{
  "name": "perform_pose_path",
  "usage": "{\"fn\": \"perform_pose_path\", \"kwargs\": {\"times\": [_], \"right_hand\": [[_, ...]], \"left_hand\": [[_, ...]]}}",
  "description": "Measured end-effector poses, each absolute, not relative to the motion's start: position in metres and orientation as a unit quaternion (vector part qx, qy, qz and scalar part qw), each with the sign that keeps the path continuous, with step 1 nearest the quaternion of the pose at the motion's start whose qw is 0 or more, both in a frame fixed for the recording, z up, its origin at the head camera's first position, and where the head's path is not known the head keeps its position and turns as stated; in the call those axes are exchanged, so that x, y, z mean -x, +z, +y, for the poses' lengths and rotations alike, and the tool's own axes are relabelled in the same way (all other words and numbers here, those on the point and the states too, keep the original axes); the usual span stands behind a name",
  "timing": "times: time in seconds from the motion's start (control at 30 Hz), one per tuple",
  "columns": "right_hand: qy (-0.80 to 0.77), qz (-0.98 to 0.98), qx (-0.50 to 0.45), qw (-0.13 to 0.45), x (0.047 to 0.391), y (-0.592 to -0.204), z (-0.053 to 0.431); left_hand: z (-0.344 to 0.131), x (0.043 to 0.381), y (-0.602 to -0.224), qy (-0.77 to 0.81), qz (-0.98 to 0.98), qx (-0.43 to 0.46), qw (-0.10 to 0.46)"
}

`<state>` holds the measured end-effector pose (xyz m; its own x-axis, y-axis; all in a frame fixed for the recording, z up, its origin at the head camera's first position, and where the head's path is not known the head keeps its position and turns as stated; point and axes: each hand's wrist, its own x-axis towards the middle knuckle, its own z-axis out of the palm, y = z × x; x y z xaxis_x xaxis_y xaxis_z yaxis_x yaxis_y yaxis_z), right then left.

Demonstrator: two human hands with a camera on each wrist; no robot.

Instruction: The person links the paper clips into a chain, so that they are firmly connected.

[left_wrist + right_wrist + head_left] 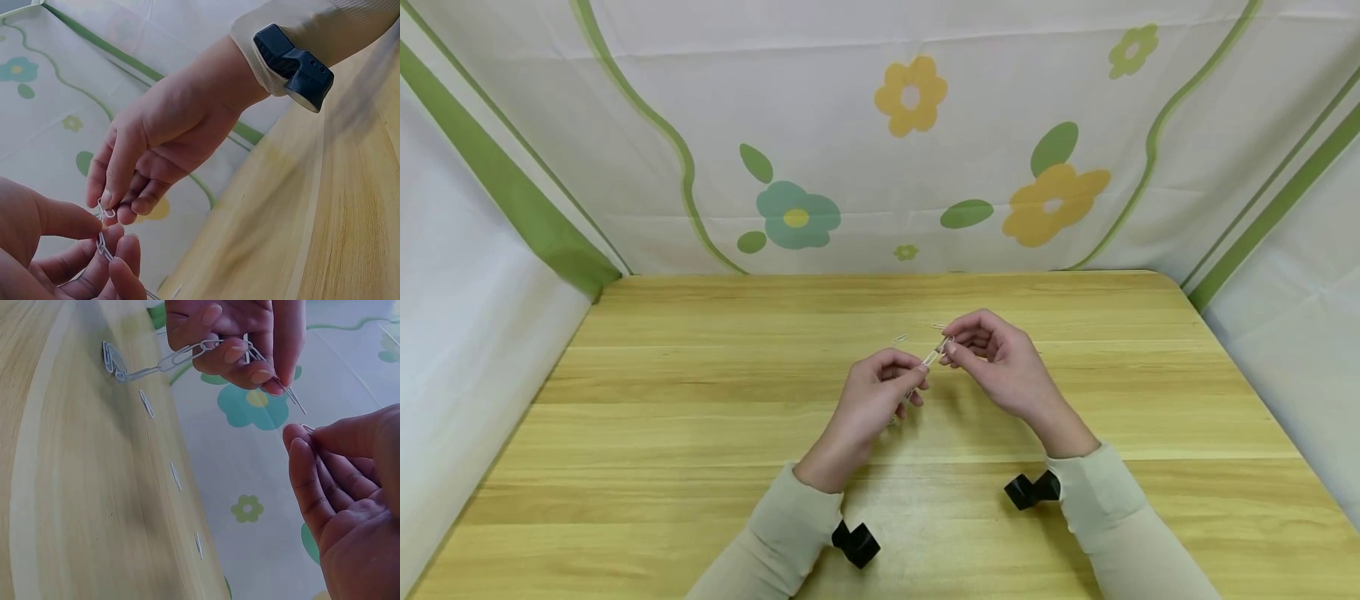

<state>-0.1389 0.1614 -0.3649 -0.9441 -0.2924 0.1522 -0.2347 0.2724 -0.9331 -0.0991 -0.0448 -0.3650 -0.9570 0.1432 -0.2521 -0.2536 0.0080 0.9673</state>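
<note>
My left hand (pixel 872 398) pinches the end of a chain of white paper clips (pixel 178 357) between thumb and fingers. The chain runs under the other fingers, and its far end rests bunched on the table in the right wrist view. Just above and to the right, my right hand (pixel 1003 371) pinches a single paper clip (pixel 107 209) between thumb and index finger. Its clip sits close to the end clip of the chain; whether the two touch, I cannot tell. Fingertips hide most of the right hand's clip in the right wrist view.
Loose white paper clips lie spaced out on the wooden table (pixel 662 433): one clip (pixel 146 404) near the chain, another clip (pixel 175 476), and a third clip (pixel 199 545). A flowered curtain (pixel 850 108) hangs behind the table's far edge. Each sleeve carries a black wrist camera.
</note>
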Motion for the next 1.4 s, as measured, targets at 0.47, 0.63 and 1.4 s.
{"fn": "perform_pose_path", "kwargs": {"times": [0.47, 0.63, 1.4], "right_hand": [[-0.552, 0.811, 0.192, -0.003, 0.1367, -0.3656, 0.1600], [-0.530, 0.820, 0.216, -0.020, 0.1349, -0.3648, 0.1577], [-0.498, 0.833, 0.241, -0.029, 0.1349, -0.3633, 0.1553]], "left_hand": [[-0.0450, 0.1000, -0.3660, 0.714, 0.685, 0.047, 0.138], [-0.0441, 0.0994, -0.3655, 0.721, 0.678, 0.046, 0.139], [-0.0439, 0.0997, -0.3665, 0.719, 0.681, 0.046, 0.134]]}}
